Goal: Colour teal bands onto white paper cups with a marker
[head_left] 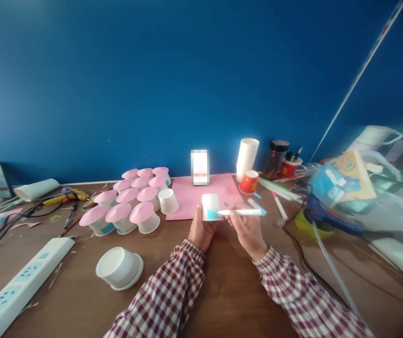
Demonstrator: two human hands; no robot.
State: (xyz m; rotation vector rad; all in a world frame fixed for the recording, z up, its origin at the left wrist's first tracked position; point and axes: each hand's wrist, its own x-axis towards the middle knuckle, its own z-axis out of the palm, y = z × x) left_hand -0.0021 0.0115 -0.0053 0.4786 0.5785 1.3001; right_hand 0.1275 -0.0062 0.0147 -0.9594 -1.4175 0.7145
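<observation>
Left hand (201, 232) clasps white cup (210, 202) from left; right hand (248, 231) pinches marker (245, 212) beside it; 12 pink-topped cups (127, 195) stand leftward.

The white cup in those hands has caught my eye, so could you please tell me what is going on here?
The left hand holds the white cup, while the right hand holds a white pen with its tip at the cup's side; whether it touches is too fine to tell. A pink sheet lies beyond the hands, and cups with pink tops stand grouped to the left.
</observation>
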